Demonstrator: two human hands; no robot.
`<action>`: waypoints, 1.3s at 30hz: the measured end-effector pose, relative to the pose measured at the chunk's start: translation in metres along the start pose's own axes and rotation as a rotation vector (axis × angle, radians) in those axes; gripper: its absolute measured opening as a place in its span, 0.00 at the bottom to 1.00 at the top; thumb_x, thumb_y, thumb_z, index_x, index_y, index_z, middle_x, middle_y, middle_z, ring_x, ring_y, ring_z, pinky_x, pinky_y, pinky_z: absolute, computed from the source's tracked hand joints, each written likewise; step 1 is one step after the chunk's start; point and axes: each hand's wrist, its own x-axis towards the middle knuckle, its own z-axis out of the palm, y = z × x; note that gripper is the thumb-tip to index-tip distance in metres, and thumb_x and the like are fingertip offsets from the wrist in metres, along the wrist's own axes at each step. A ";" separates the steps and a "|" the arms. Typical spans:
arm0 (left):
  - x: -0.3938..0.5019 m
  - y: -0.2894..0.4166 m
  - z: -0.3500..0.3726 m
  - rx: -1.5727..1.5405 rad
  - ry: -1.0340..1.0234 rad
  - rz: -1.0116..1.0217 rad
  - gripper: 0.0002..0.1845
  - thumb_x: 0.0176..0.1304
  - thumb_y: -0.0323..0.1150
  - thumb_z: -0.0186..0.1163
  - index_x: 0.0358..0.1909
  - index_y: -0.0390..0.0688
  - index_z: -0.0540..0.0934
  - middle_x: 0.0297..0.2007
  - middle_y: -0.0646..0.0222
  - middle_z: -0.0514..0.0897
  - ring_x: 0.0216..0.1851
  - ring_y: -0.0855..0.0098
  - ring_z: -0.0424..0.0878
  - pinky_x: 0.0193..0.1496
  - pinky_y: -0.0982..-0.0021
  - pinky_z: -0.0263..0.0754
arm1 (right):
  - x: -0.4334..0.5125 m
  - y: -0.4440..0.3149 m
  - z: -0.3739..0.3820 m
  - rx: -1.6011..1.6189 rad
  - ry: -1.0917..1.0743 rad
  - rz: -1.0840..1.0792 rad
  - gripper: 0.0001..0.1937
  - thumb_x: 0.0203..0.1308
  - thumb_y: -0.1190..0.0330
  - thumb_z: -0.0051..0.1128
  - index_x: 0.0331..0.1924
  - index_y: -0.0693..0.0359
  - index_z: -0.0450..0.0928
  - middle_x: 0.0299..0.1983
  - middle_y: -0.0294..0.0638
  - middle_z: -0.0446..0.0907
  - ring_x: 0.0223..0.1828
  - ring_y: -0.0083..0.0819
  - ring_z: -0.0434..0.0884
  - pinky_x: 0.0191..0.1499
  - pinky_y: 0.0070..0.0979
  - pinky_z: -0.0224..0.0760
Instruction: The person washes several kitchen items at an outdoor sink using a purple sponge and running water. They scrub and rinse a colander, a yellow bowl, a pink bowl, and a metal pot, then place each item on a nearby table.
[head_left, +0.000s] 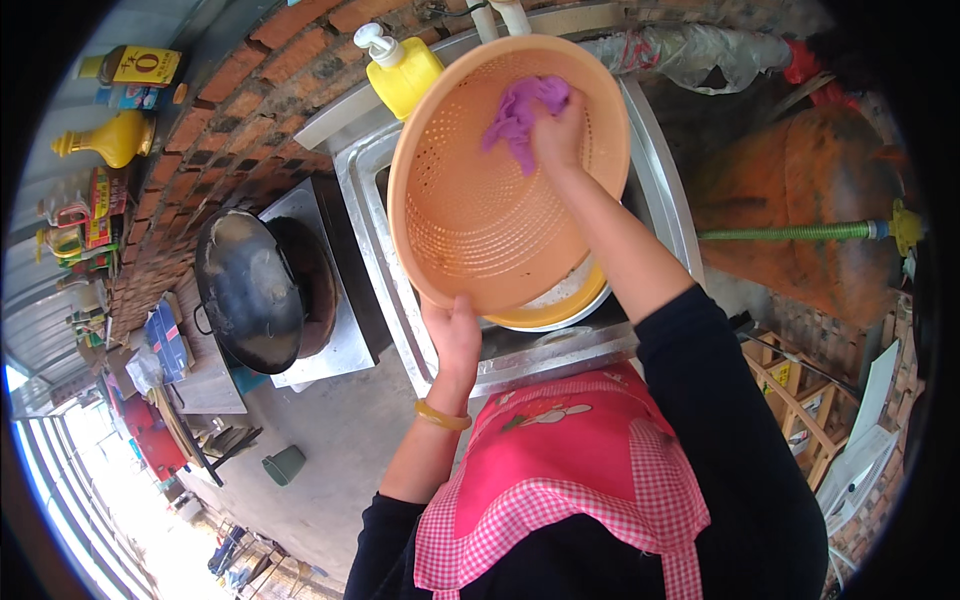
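An orange plastic colander (480, 217) is tilted over a stainless steel sink (559, 358), its inside facing me. My left hand (452, 337) grips the lower rim, thumb on top, fingers hidden behind it. A purple cloth (517, 120) is bunched in my right hand (559, 135), against the inner wall near the upper right. Below the colander, a yellow-rimmed basin (574, 300) shows partly in the sink; the rest of it is hidden.
A yellow pump bottle (406, 75) stands at the sink's back edge by the brick wall. Left of the sink, a black wok (251, 289) leans tilted on its side by a stove (330, 262). A green ribbed hose (787, 231) lies to the right.
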 end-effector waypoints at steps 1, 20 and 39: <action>0.001 0.000 0.003 -0.007 -0.011 -0.009 0.22 0.59 0.17 0.48 0.57 0.32 0.70 0.51 0.61 0.79 0.52 0.71 0.77 0.56 0.72 0.70 | -0.007 0.004 0.016 -0.011 -0.118 0.020 0.17 0.53 0.80 0.57 0.49 0.63 0.74 0.41 0.41 0.77 0.45 0.34 0.78 0.49 0.30 0.71; 0.018 0.021 -0.018 0.466 0.130 0.659 0.29 0.66 0.26 0.57 0.68 0.33 0.64 0.68 0.50 0.64 0.71 0.55 0.61 0.68 0.62 0.63 | -0.108 0.014 -0.186 -1.322 -1.327 -0.103 0.14 0.49 0.67 0.63 0.43 0.54 0.81 0.45 0.39 0.78 0.49 0.41 0.77 0.54 0.43 0.63; 0.016 0.053 -0.103 -0.271 0.007 0.041 0.28 0.75 0.37 0.45 0.72 0.38 0.58 0.68 0.56 0.67 0.66 0.62 0.68 0.68 0.63 0.64 | -0.050 -0.039 -0.109 -0.158 -0.626 0.647 0.13 0.64 0.67 0.57 0.49 0.63 0.77 0.34 0.37 0.83 0.32 0.25 0.83 0.37 0.22 0.78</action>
